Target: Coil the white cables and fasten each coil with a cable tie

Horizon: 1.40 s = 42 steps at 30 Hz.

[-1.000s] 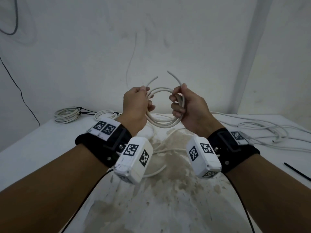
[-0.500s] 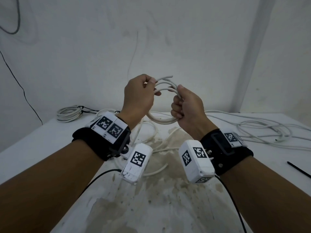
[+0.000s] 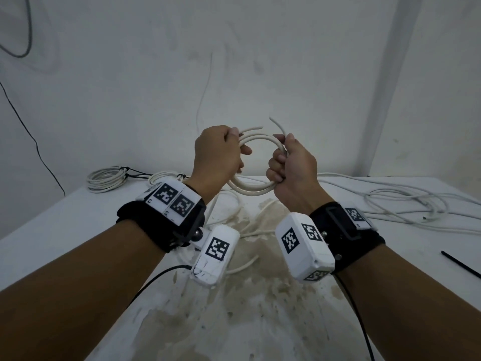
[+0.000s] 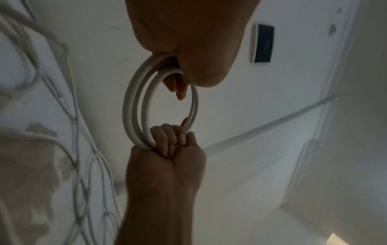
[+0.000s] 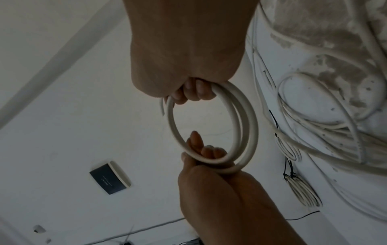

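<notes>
A small coil of white cable [image 3: 253, 191] hangs in the air above the table, held between both hands. My left hand [image 3: 221, 155] grips its left side with the fingers curled round the loops. My right hand [image 3: 289, 165] grips the right side in a fist. One loose cable end pokes right from the left hand, another sticks up above the right thumb. From the left wrist the coil [image 4: 134, 106] runs from my left palm [image 4: 188, 49] to the right fist [image 4: 169, 149]. The right wrist view shows the coil [image 5: 247, 122] with the left hand [image 5: 209, 165] below.
A tied white coil [image 3: 106, 178] lies at the table's back left, another [image 3: 166, 177] beside it. Loose white cables [image 3: 406, 204] sprawl over the right side and under my hands. A black cable tie [image 3: 460, 264] lies near the right edge. The table [image 3: 65, 230] top is stained in the middle.
The hands have drawn slightly apart and the coil has opened into a rounder ring. A free end now sticks up above the right thumb; the other end lies flatter by the left hand.
</notes>
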Each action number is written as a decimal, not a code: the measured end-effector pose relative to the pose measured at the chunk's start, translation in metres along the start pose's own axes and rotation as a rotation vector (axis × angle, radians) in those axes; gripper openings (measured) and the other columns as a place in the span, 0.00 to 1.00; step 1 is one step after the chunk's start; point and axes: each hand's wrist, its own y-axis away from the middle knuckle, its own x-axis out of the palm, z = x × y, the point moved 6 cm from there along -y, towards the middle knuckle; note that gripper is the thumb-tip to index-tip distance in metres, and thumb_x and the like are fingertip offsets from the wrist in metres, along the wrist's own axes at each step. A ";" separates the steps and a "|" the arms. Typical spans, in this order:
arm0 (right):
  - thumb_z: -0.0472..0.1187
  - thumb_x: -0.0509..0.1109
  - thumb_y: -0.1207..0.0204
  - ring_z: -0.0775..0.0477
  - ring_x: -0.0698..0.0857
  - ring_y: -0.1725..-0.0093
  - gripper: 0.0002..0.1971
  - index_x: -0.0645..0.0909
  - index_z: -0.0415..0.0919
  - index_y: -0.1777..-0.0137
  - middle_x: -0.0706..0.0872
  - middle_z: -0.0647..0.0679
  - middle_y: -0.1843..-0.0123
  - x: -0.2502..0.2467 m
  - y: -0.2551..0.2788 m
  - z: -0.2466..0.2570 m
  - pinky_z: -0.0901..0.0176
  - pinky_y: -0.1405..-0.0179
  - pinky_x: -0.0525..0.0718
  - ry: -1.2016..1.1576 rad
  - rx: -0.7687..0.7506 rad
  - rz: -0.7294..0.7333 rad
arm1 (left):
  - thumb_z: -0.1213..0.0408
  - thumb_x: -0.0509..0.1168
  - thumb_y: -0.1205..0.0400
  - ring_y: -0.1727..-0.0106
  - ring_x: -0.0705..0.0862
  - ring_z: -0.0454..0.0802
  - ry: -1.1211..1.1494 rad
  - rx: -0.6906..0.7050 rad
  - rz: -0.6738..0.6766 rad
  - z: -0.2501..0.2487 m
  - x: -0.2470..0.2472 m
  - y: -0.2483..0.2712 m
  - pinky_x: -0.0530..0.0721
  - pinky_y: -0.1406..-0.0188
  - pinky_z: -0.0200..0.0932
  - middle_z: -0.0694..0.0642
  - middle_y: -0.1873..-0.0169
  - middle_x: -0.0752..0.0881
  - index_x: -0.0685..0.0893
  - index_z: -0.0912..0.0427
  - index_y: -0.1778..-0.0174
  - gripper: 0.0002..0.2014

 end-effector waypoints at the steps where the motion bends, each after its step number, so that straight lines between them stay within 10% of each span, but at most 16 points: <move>1: 0.46 0.56 0.10 0.55 0.58 0.80 0.14 0.78 0.41 0.53 0.66 0.52 0.77 -0.002 -0.001 0.001 0.63 0.83 0.55 -0.001 0.000 -0.010 | 0.62 0.54 0.10 0.78 0.86 0.47 0.099 -0.079 -0.034 0.004 -0.002 -0.002 0.85 0.73 0.43 0.55 0.70 0.90 0.85 0.65 0.54 0.16; 6: 0.46 0.56 0.10 0.55 0.59 0.82 0.15 0.79 0.40 0.50 0.64 0.52 0.76 -0.012 -0.002 -0.002 0.64 0.83 0.59 0.035 0.036 -0.038 | 0.61 0.50 0.08 0.69 0.92 0.57 0.383 -0.277 -0.186 0.014 -0.020 -0.009 0.91 0.67 0.50 0.63 0.65 0.90 0.77 0.64 0.53 0.15; 21: 0.42 0.52 0.11 0.53 0.59 0.83 0.15 0.76 0.39 0.55 0.64 0.51 0.77 -0.044 -0.012 -0.002 0.67 0.82 0.66 -0.238 0.095 -0.236 | 0.60 0.48 0.08 0.67 0.92 0.49 0.185 -0.169 -0.264 0.010 -0.036 -0.008 0.92 0.55 0.56 0.56 0.67 0.91 0.77 0.60 0.53 0.16; 26: 0.44 0.54 0.10 0.54 0.59 0.83 0.14 0.76 0.39 0.54 0.62 0.51 0.75 -0.028 -0.008 -0.005 0.65 0.82 0.62 -0.073 0.012 -0.197 | 0.55 0.49 0.13 0.52 0.90 0.57 0.061 -0.073 -0.125 0.003 -0.005 -0.007 0.86 0.43 0.60 0.56 0.57 0.91 0.76 0.53 0.61 0.15; 42: 0.44 0.52 0.09 0.45 0.80 0.79 0.14 0.73 0.38 0.52 0.87 0.37 0.66 -0.007 0.000 0.011 0.54 0.74 0.86 0.099 -0.104 -0.107 | 0.63 0.52 0.09 0.61 0.78 0.49 -0.291 0.186 -0.185 0.001 0.005 0.003 0.67 0.63 0.40 0.44 0.62 0.81 0.79 0.60 0.49 0.11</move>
